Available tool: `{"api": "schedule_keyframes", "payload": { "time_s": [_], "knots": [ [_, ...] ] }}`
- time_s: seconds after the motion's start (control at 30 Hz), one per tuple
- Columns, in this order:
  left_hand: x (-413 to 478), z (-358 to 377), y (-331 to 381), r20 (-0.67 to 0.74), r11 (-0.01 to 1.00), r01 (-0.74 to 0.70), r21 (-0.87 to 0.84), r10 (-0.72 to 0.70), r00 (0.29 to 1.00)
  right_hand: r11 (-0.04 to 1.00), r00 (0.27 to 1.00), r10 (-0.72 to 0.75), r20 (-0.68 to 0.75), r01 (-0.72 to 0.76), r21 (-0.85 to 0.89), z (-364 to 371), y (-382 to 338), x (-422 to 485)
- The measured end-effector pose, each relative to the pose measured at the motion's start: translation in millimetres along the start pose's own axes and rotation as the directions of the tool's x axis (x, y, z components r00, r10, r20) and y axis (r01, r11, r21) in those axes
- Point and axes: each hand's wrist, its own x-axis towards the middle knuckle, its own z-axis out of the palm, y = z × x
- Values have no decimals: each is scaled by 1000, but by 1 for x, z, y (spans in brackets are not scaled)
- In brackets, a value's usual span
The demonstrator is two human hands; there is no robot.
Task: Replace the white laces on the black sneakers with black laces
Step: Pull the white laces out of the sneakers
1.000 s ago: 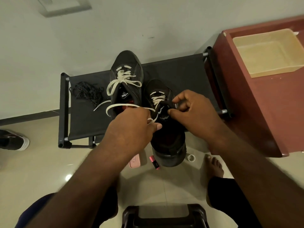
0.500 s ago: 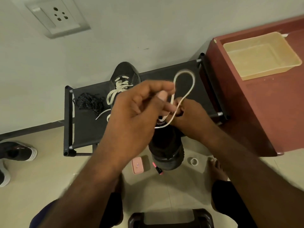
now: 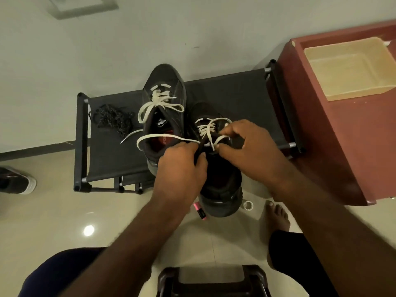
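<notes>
Two black sneakers stand on a low black rack (image 3: 246, 99). The left sneaker (image 3: 164, 91) has a loose white lace (image 3: 158, 106) with one end trailing across its opening. The right sneaker (image 3: 220, 185) overhangs the rack's front edge, its white lace (image 3: 206, 128) partly pulled out. My left hand (image 3: 182, 166) grips the right sneaker's collar and tongue beside a lace strand. My right hand (image 3: 250, 146) pinches a loop of that lace over the eyelets. A pile of black laces (image 3: 113, 118) lies on the rack's left part.
A red-brown cabinet (image 3: 347, 151) with a beige tray (image 3: 347, 69) stands to the right. On the floor lie a pink marker (image 3: 200, 211), a tape roll (image 3: 248, 205), my bare foot (image 3: 276, 215), another shoe (image 3: 17, 181) at far left and a dark stool (image 3: 212, 279) near me.
My left hand, raised half a second ago pulling a long lace loop upward, has dropped back onto the right sneaker. The loop now lies low over the eyelets.
</notes>
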Motion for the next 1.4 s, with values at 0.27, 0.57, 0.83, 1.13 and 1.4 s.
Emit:
{"api": "schedule_keyframes", "payload": {
  "time_s": [0.27,0.57,0.83,1.13,1.4],
  "knots": [
    [-1,4,-11,-27,993,-22,-120,19,999,862,892,295,-342,-94,499,-37,-2,3],
    [-2,7,-16,-31,967,4,-256,-12,999,982,976,-187,-113,187,-9,-4,-7,1],
    [-4,4,-16,-53,934,5,-357,-26,998,934,954,-299,-2,292,-206,20,-6,10],
    [-3,2,-11,-66,908,56,-416,-91,994,973,973,-228,-38,229,11,14,-6,11],
    [-5,0,-7,-51,896,94,-435,-129,990,972,972,-235,4,235,16,13,-4,10]
  ]
}}
